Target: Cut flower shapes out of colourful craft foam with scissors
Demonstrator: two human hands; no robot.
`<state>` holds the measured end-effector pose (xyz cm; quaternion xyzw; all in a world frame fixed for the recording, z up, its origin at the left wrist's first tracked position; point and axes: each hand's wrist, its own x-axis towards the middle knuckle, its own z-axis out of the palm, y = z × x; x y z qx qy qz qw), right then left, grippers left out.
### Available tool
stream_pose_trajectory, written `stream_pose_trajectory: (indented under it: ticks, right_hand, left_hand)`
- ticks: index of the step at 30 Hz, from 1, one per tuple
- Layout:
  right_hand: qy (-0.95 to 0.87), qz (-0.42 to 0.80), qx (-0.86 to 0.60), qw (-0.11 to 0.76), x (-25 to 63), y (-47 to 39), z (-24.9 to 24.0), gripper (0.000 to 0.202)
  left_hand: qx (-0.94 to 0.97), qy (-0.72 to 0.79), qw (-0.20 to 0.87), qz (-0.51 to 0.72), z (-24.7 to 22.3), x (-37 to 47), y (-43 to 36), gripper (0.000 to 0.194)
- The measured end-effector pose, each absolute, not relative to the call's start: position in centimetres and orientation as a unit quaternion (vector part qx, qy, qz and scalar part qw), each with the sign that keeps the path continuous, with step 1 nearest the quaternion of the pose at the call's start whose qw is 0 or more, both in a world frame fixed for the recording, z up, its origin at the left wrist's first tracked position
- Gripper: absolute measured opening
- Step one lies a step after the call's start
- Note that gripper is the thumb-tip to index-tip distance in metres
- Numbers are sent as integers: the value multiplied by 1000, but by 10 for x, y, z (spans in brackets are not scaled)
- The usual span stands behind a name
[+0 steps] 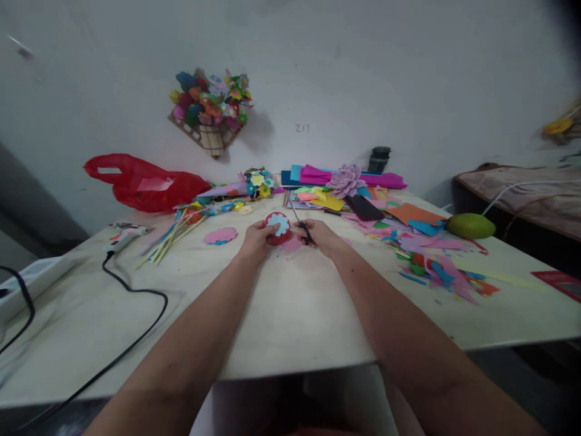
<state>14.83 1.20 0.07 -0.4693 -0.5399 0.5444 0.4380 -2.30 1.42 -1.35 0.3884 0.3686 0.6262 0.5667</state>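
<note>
Near the middle of the table, my left hand (256, 238) pinches a red round piece (278, 240) with a light blue flower shape (278, 224) lying on it, the thumb over the blue shape. Just to the right, my right hand (316, 235) is closed round the dark handles of the scissors (307, 233). Their blades point up and away, beside the red piece. A pink piece (292, 243) lies on the table between the hands. Pink scalloped shapes (221, 235) with blue beneath rest left of my left hand.
At the left are a glue gun (123, 237) with a black cable, a power strip (34, 280) and a red bag (145, 183). Coloured scraps (440, 266), a phone (364, 208) and a green fruit (471, 226) lie right. Foam sheets (313, 175) stand along the back.
</note>
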Motion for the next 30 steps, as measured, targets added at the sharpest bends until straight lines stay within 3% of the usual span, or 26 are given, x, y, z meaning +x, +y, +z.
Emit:
stream_pose_trajectory:
  ticks: [11, 30]
  right_hand:
    - [-644, 548, -389, 365, 160, 9, -1, 30]
    - [-708, 494, -393, 316, 162, 6, 3, 28]
  left_hand:
    - [335, 348, 584, 652, -9, -23, 15, 23]
    - [317, 350, 606, 640, -10, -26, 16, 16]
